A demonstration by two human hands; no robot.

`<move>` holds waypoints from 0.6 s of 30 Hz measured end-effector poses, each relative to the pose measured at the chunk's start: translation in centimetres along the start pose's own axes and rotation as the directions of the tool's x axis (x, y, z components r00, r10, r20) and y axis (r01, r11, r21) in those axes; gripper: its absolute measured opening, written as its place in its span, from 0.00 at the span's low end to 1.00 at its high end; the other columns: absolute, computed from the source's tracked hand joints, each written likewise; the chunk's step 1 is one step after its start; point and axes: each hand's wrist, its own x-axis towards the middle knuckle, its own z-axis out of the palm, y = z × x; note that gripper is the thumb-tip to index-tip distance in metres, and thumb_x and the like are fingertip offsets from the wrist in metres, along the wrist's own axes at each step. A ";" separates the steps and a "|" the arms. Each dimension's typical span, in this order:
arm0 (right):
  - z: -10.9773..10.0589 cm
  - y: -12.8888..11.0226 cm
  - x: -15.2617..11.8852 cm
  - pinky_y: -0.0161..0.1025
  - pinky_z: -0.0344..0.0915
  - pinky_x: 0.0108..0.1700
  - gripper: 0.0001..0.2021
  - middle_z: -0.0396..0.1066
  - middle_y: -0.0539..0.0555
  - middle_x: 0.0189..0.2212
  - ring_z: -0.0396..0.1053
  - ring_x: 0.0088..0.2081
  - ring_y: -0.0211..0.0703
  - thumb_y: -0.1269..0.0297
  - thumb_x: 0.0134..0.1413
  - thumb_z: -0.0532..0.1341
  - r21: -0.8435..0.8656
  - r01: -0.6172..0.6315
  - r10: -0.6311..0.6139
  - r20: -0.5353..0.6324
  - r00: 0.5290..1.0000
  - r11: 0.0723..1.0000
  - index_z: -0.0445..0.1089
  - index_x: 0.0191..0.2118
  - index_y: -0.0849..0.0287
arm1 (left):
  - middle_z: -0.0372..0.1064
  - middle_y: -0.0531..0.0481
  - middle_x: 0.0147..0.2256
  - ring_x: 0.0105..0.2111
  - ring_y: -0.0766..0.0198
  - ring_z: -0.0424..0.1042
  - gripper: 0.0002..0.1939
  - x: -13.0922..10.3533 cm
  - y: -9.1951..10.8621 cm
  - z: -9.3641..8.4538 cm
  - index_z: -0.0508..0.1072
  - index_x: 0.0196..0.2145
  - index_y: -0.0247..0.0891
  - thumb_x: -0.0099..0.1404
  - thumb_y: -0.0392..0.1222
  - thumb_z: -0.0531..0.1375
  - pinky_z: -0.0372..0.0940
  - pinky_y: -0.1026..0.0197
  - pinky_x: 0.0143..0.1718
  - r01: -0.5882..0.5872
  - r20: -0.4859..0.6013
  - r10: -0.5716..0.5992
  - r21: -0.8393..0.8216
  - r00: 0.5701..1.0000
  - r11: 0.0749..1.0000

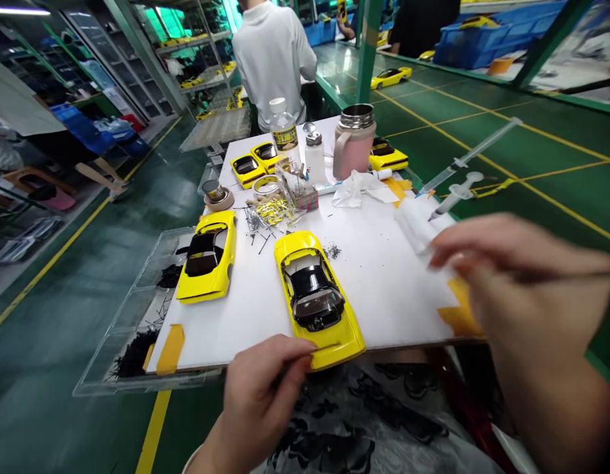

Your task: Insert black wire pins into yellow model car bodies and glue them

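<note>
Closest to the camera is the right hand (pixel 502 263), up in the air over the right side of a white board (pixel 388 296). It is blurry, with its finger and thumb tips close together, so I can't tell if they hold something small. Two syringes (pixel 440 176) lean by a folded white cloth (pixel 414 227) just past it. Down in front, the left hand (pixel 265 375) pinches the near end of a yellow toy car body (pixel 351 337) with its thumb and finger. That car lies on the board, and its near end pokes a bit over the front edge. Black crumbs (pixel 333 251) lie just beside it. Off to the left is another yellow car (pixel 203 289), next to a clear tray (pixel 120 306) with black bits (pixel 137 355) in it. Behind the cars are thin black pins (pixel 262 245), little yellow parts (pixel 275 209), a tape roll (pixel 260 187) and a pink mug (pixel 356 148). Farther back, a person in a white shirt (pixel 272 59) faces away.
</note>
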 end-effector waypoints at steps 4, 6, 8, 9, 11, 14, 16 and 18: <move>3.9 0.2 -4.2 0.35 0.76 0.32 0.09 0.80 0.55 0.36 0.78 0.33 0.42 0.69 0.59 0.69 -0.052 0.374 -0.319 0.422 0.849 0.926 0.81 0.45 0.52 | 0.80 0.52 0.33 0.30 0.66 0.79 0.09 0.4 1.2 1.1 0.75 0.45 0.42 0.70 0.31 0.61 0.70 0.67 0.32 -0.145 0.143 0.132 0.082 0.981 0.986; 4.9 0.7 -5.2 0.34 0.76 0.32 0.09 0.79 0.55 0.34 0.78 0.32 0.41 0.72 0.61 0.66 -0.052 0.398 -0.342 0.418 0.842 0.916 0.80 0.44 0.54 | 0.80 0.52 0.34 0.31 0.66 0.80 0.08 0.4 1.2 1.4 0.74 0.45 0.42 0.71 0.32 0.60 0.70 0.67 0.34 -0.137 0.161 0.122 0.090 0.979 0.986; 5.2 1.2 -5.7 0.34 0.75 0.31 0.08 0.79 0.55 0.32 0.77 0.31 0.41 0.74 0.60 0.66 -0.092 0.417 -0.355 0.381 0.854 0.904 0.79 0.43 0.55 | 0.81 0.53 0.35 0.32 0.66 0.80 0.08 0.2 1.2 1.5 0.74 0.45 0.42 0.71 0.32 0.60 0.70 0.67 0.35 -0.119 0.174 0.102 0.090 0.979 0.989; 5.2 1.4 -5.9 0.35 0.75 0.31 0.08 0.79 0.55 0.32 0.77 0.30 0.41 0.74 0.60 0.67 -0.109 0.426 -0.359 0.377 0.854 0.898 0.79 0.43 0.55 | 0.81 0.53 0.35 0.33 0.66 0.80 0.08 0.0 1.1 1.4 0.74 0.45 0.42 0.71 0.33 0.60 0.70 0.67 0.35 -0.108 0.180 0.091 0.084 0.979 0.991; 5.2 1.8 -5.9 0.37 0.74 0.30 0.09 0.79 0.55 0.32 0.76 0.30 0.43 0.74 0.59 0.67 -0.141 0.445 -0.369 0.373 0.851 0.884 0.78 0.43 0.55 | 0.81 0.53 0.34 0.32 0.66 0.80 0.07 -0.2 0.9 1.3 0.75 0.45 0.41 0.71 0.34 0.60 0.70 0.67 0.34 -0.083 0.183 0.071 0.060 0.981 0.995; 5.2 2.4 -5.4 0.37 0.73 0.30 0.08 0.78 0.55 0.31 0.75 0.30 0.43 0.75 0.59 0.67 -0.179 0.463 -0.386 0.344 0.856 0.868 0.77 0.42 0.56 | 0.79 0.54 0.29 0.27 0.69 0.77 0.05 -0.4 0.1 0.8 0.76 0.41 0.41 0.72 0.36 0.60 0.68 0.69 0.30 0.028 0.145 -0.026 -0.012 0.989 1.000; 5.5 3.0 -4.9 0.36 0.72 0.31 0.07 0.77 0.54 0.29 0.75 0.29 0.42 0.75 0.59 0.67 -0.220 0.469 -0.395 0.310 0.865 0.855 0.77 0.39 0.56 | 0.76 0.55 0.27 0.23 0.70 0.73 0.06 -0.4 -0.8 0.4 0.77 0.39 0.42 0.73 0.39 0.59 0.66 0.70 0.27 0.169 0.072 -0.163 -0.078 0.984 0.983; 5.8 3.6 -4.6 0.35 0.72 0.31 0.06 0.77 0.53 0.29 0.75 0.29 0.40 0.76 0.59 0.67 -0.262 0.467 -0.393 0.289 0.873 0.845 0.76 0.38 0.57 | 0.75 0.55 0.28 0.24 0.70 0.71 0.05 -0.4 -1.9 0.2 0.77 0.39 0.42 0.72 0.42 0.61 0.65 0.70 0.25 0.300 -0.032 -0.309 -0.157 0.951 0.941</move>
